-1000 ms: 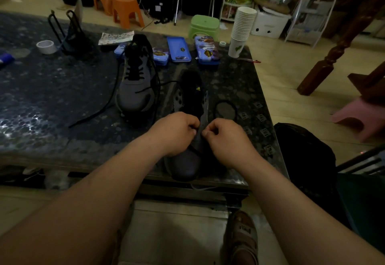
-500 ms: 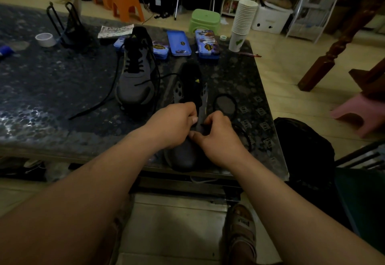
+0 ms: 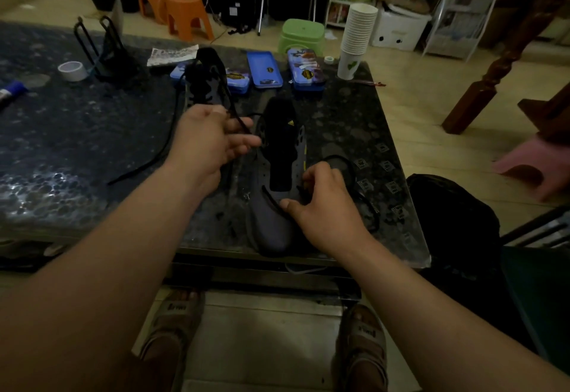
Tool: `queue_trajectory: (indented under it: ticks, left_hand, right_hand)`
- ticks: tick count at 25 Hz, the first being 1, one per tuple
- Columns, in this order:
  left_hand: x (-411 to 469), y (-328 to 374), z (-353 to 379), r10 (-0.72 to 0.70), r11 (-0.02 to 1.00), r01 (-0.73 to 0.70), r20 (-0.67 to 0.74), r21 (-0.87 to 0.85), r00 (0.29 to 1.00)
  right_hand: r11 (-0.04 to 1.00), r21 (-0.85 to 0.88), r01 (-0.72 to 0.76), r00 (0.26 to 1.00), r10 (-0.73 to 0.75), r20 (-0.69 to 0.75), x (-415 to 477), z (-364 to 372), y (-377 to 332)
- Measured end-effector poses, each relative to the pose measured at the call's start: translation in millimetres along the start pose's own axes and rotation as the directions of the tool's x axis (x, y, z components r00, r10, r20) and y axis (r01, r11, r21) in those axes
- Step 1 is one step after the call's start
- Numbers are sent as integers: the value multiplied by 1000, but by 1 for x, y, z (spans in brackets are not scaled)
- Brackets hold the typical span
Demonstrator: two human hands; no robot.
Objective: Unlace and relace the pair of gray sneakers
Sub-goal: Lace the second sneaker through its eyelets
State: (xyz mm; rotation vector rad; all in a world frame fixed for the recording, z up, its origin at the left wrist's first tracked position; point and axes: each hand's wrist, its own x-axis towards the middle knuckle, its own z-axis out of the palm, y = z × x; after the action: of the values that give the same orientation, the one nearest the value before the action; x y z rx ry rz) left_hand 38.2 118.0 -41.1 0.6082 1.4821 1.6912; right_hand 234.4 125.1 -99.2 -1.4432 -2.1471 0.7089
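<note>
Sneaker (image 3: 274,225) in work lies at the table (image 3: 92,132) front edge, toe toward the person, with most eyelets empty. Left hand (image 3: 209,142) holds one lace (image 3: 239,120) strand raised, pinched under the thumb, probably to take up slack. Right hand (image 3: 324,206) fingers curl at the lowest right eyelet and pinch the lace there, likely to anchor it. Second sneaker (image 3: 205,83) stands beyond the left hand.

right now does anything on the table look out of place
Nothing spilled or damaged. The black lace of the far sneaker trails loose across the table, and the near sneaker has mostly empty eyelets.
</note>
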Motion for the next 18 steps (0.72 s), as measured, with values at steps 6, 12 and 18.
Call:
queue_trajectory:
  ticks: [6, 12, 18]
  left_hand:
    - [-8, -1, 7, 54, 992, -74, 188, 100, 981]
    - [-20, -18, 1, 16, 587, -502, 611, 636, 792]
    - [-14, -30, 5, 130, 304, -597, 589, 742, 798]
  right_hand:
    - [986, -15, 166, 983, -166, -72, 22, 9, -17]
    - [950, 296, 94, 993, -109, 34, 32, -30, -25]
    - [920, 392, 17, 984, -84, 154, 44, -42, -13]
